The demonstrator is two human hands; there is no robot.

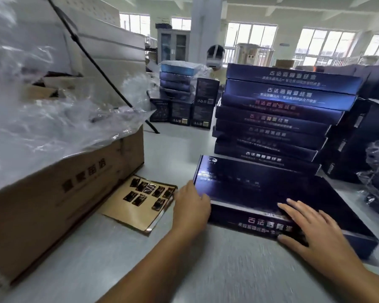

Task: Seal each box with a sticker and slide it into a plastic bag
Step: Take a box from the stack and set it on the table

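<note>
- The box we are working on lies flat on the table, lower right of centre, with its printed front flap facing us.
- Our right hand rests on the near edge with fingers straight and spread, pressing the lid down; it grips nothing.
- Our left hand is at the box's left near corner, reaching towards the sticker sheet. Its fingertips are hidden behind the back of the hand, so we cannot tell whether it pinches a sticker.
- To do this step well, we judge we should keep the lid pressed shut, peel one sticker cleanly, and lay it across the seam of the front flap, rubbing it flat.
- The sticker sheet lies just left of the box, partly tucked against the carton.
- That carton fills the left of the frame, and the plastic bags spill from its top, within reach for bagging.
- A stack of boxes stands right behind ours, touching or nearly so, which leaves little room to push the box away from us.
- More dark boxes sit at the right edge.
</note>
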